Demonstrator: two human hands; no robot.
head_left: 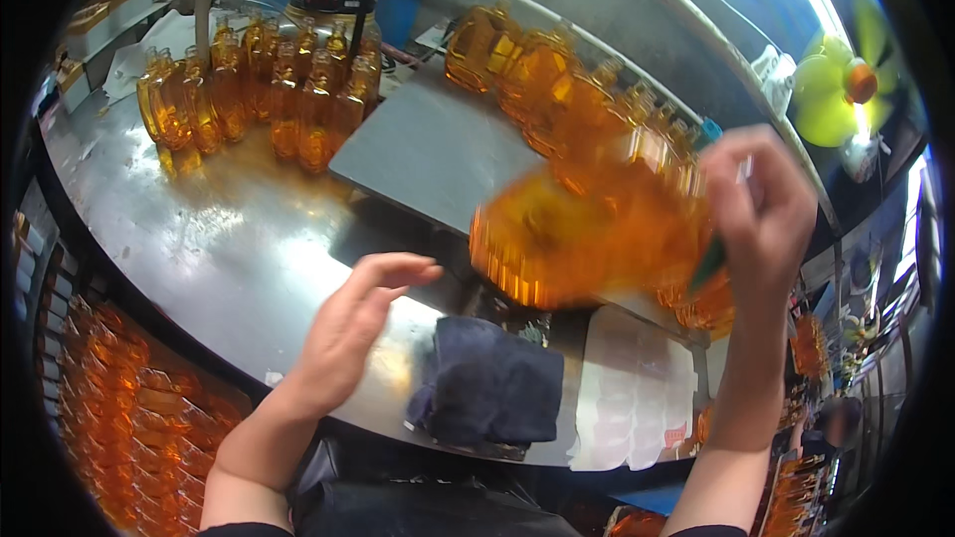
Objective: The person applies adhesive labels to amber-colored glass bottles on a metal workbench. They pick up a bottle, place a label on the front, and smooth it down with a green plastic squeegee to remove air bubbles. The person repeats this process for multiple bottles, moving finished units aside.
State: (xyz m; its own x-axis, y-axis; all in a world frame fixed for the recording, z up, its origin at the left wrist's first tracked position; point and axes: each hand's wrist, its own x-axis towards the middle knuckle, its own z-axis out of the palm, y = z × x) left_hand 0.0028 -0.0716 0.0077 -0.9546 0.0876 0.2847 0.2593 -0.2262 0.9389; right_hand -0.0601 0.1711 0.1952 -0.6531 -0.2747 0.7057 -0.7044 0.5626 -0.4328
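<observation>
My right hand (pixel 761 204) is closed in a fist at the right, above the work table. A large amber glass bottle (pixel 567 234), smeared by motion, hangs just left of that fist and seems gripped at its neck end, which is hidden. A thin green piece (pixel 710 267) shows below the fist; its kind is unclear. My left hand (pixel 348 323) is empty over the metal table (pixel 224 249), fingers stretched and apart. Between my forearms lies a folded dark cloth (pixel 497 378), and right of it a white moulded tray (pixel 635 388).
Several amber bottles (pixel 316 109) stand at the back left, with another row (pixel 537 75) along the raised grey board (pixel 428 144). A yellow-green fan (pixel 846 85) is at the upper right. Many more amber bottles (pixel 139 418) fill the lower left, beyond the table edge.
</observation>
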